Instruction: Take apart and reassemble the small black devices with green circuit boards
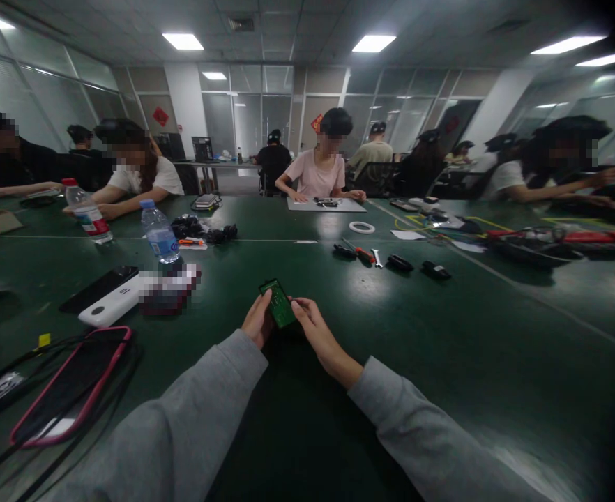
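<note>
A small green circuit board [281, 308] with a dark edge is held up in front of me, tilted, above the green table [422, 362]. Along its left side my left hand [258, 319] grips it, thumb on the face. My right hand [318, 335] pinches the right edge with the thumb in front; its other fingers are partly hidden. Beyond the board lie a red-handled screwdriver [364, 255], a wrench [376, 258] and several small black objects [400, 263].
To the left are a pink-edged phone [74, 390] with black cables, a white power bank [114, 298] and two water bottles, the nearer one [160, 233] blue-capped. A white ring [362, 227] lies farther back. Across the table sits a person [321, 171]; other people sit on both sides.
</note>
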### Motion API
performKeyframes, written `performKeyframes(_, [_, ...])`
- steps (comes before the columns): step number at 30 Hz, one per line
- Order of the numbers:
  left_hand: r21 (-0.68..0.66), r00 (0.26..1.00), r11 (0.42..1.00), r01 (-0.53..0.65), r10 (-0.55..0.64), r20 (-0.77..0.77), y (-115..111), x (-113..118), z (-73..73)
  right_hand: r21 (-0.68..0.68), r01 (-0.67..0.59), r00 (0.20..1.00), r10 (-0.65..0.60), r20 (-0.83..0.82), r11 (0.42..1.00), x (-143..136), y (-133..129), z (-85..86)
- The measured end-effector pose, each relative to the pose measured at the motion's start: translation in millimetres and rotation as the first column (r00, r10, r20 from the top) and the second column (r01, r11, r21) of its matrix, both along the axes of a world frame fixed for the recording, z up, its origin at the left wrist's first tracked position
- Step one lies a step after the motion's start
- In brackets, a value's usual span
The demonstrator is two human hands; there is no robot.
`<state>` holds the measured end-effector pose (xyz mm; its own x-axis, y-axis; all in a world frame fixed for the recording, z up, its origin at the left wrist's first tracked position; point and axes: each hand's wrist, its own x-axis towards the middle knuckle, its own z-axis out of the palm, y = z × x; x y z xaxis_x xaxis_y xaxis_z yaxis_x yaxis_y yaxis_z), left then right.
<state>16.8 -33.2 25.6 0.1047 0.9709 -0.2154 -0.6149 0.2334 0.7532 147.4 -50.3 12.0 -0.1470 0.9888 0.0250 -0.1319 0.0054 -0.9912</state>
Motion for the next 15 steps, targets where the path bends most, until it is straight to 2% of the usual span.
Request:
performKeyframes(4, [-0.006,0.996,0.996,0.089,-0.089,-0.006,-1.0,1.0,3.1,-0.158,-0.199,0.974,0.178,-0.137,0.967,4.7,-4.2,11.1])
performKeyframes(8, [0.008,0.989,0.99,0.142,-0.142,-0.033,-2.9,2.4,2.2,-0.182,-0.319,0.931,0.272,-0.246,0.93,8.1,-5.1,19.2])
performKeyframes(11, [0.006,0.991,0.991,0.131,-0.131,-0.036,-2.3,4.3,-4.2,-0.161,-0.3,0.93,0.251,-0.268,0.94,6.9,-6.4,21.7])
performKeyframes(15, [0.04,0.992,0.992,0.123,-0.122,-0.011,1.8,5.8,-12.0,-0.105,-0.152,0.959,0.121,-0.255,0.983,2.6,-9.5,19.2])
